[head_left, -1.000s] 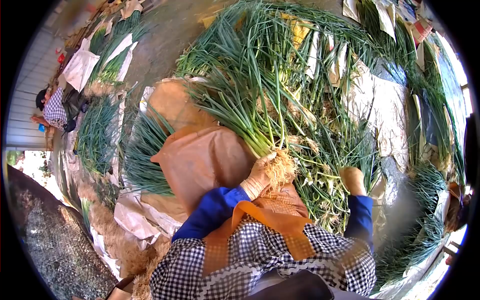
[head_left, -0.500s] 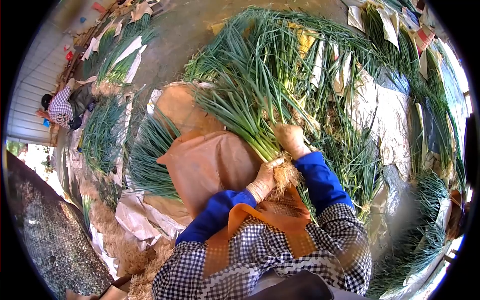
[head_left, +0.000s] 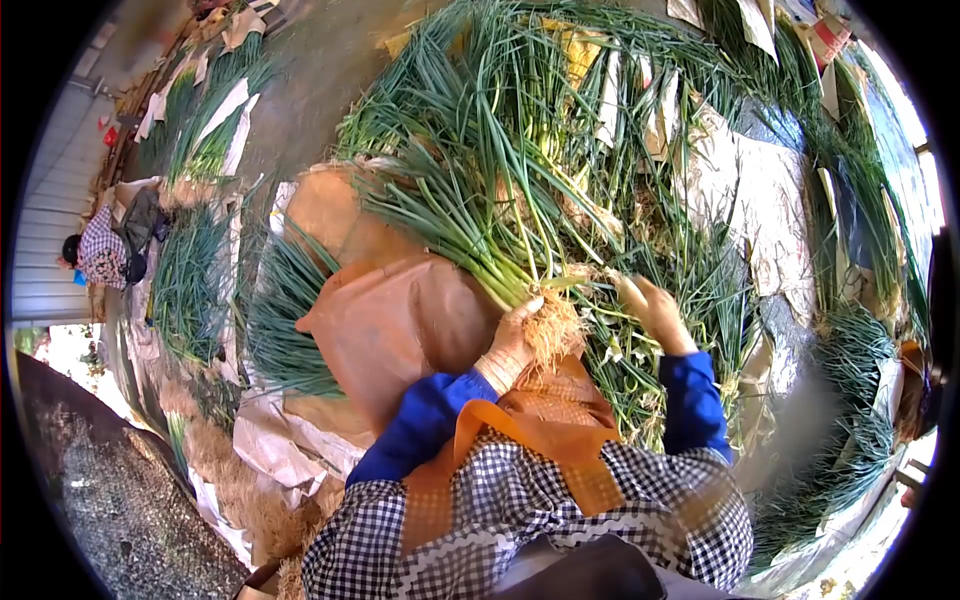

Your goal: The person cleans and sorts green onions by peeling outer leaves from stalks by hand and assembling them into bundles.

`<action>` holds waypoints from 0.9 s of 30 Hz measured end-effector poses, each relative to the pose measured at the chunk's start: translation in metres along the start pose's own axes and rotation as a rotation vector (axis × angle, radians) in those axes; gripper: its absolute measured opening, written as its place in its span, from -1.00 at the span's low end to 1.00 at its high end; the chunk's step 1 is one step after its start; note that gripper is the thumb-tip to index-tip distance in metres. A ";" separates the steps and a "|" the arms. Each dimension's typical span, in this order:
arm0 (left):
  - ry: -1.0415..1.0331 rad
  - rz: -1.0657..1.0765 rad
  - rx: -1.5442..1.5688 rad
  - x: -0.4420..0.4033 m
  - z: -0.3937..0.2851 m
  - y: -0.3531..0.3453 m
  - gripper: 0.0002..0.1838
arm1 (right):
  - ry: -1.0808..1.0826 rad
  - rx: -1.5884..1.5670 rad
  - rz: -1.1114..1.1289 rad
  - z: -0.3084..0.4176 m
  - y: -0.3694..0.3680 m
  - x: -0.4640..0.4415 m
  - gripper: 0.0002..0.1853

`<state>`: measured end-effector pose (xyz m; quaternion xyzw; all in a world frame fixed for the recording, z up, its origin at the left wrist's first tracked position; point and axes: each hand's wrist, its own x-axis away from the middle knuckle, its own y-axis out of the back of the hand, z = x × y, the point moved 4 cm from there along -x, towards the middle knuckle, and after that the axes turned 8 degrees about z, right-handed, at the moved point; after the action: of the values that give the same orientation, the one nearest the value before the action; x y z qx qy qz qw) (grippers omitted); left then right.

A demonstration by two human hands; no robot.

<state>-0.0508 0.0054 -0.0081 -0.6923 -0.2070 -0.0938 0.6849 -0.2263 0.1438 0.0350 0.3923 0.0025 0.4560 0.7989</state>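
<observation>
My left hand point(head_left: 512, 345) is closed round the base of a bunch of scallions point(head_left: 440, 220), just above its shaggy pale roots point(head_left: 553, 332). The green tops fan out up and to the left, over a brown sheet point(head_left: 400, 325). To the right of the roots, my right hand point(head_left: 655, 312) has its fingers together at the end of a pale, yellowish scallion leaf point(head_left: 580, 277) stretching from the bunch. Part of that grip is hard to make out. Loose scallions and leaf scraps point(head_left: 625, 385) lie beneath my right hand.
A large scallion heap point(head_left: 470, 90) lies ahead. More bundles stand at left point(head_left: 285, 320) and right point(head_left: 855, 400). A pale sack sheet point(head_left: 745, 200) covers ground to the right. Trimmed-looking root fibres point(head_left: 235, 490) pile at lower left. Another person point(head_left: 105, 245) crouches at far left.
My right hand has moved right, away from the bunch, drawing a pale leaf out sideways. My left hand still holds the bunch by its base. The view has shifted slightly.
</observation>
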 end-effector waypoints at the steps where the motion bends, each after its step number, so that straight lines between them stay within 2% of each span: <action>1: 0.010 -0.038 -0.081 0.001 -0.001 0.002 -0.72 | -0.062 -0.299 0.202 0.030 -0.012 -0.012 -0.50; 2: -0.005 -0.030 -0.096 0.001 -0.002 0.005 -0.72 | -0.004 -0.403 0.318 0.060 -0.018 -0.018 -0.48; 3: -0.020 -0.025 -0.111 0.001 -0.002 0.009 -0.71 | 0.210 -0.090 0.182 0.046 -0.041 -0.044 -0.49; 5: -0.086 -0.054 -0.221 -0.002 -0.004 0.009 -0.68 | 0.452 0.297 0.398 0.074 -0.052 -0.057 -0.53; 7: -0.150 -0.083 -0.322 -0.003 -0.009 0.012 -0.68 | 0.399 0.115 0.406 0.084 -0.054 -0.049 -0.63; 8: -0.122 -0.070 -0.287 -0.002 -0.009 0.014 -0.69 | 0.585 0.237 0.356 0.088 -0.055 -0.039 -0.75; 9: -0.123 -0.072 -0.283 -0.003 -0.011 0.015 -0.69 | 0.674 0.305 0.198 0.088 -0.057 -0.025 -0.85; 11: -0.146 -0.104 -0.327 -0.002 -0.013 0.024 -0.73 | 0.897 0.270 0.158 0.076 -0.062 0.000 -0.90; 12: -0.129 -0.136 -0.292 0.006 -0.011 -0.006 -0.75 | 0.982 0.193 0.071 0.081 -0.055 0.018 -0.91; 13: -0.138 -0.038 -0.235 0.007 -0.012 -0.009 -0.77 | 1.065 0.112 -0.019 0.086 -0.046 0.035 -0.92; 14: -0.119 -0.053 -0.220 0.007 -0.013 -0.001 -0.78 | 1.025 -0.129 0.029 0.074 -0.037 0.040 -0.89; 15: -0.102 -0.061 -0.207 0.004 -0.015 0.007 -0.79 | 1.019 -0.129 0.016 0.060 -0.027 0.038 -0.89; 17: -0.073 -0.024 -0.166 -0.004 -0.016 0.015 -0.81 | 0.280 0.275 0.338 0.003 -0.020 0.011 -0.75; 19: -0.056 -0.015 -0.105 -0.002 -0.014 0.019 -0.80 | -0.244 0.856 0.538 -0.070 -0.024 0.004 -0.62; 21: -0.048 0.083 -0.131 -0.003 -0.013 0.012 -0.80 | 0.096 0.654 0.320 -0.049 -0.025 -0.013 -0.56; 22: -0.020 0.090 -0.065 -0.002 -0.011 0.010 -0.77 | 0.184 0.277 0.191 -0.013 -0.019 -0.022 -0.58; 23: -0.063 -0.033 -0.230 0.003 -0.015 0.007 -0.74 | 0.256 -0.105 0.057 0.030 -0.014 -0.026 -0.58; 25: -0.105 -0.043 -0.314 0.004 -0.018 0.007 -0.75 | 0.418 -0.295 0.168 0.091 -0.026 -0.036 -0.59; 27: -0.128 -0.040 -0.304 0.007 -0.021 0.013 -0.77 | 0.714 -0.003 0.183 0.113 -0.063 -0.060 -0.70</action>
<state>-0.0358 -0.0135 -0.0164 -0.7882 -0.2474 -0.0936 0.5557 -0.1744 0.0118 0.0525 0.2059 0.2453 0.6336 0.7043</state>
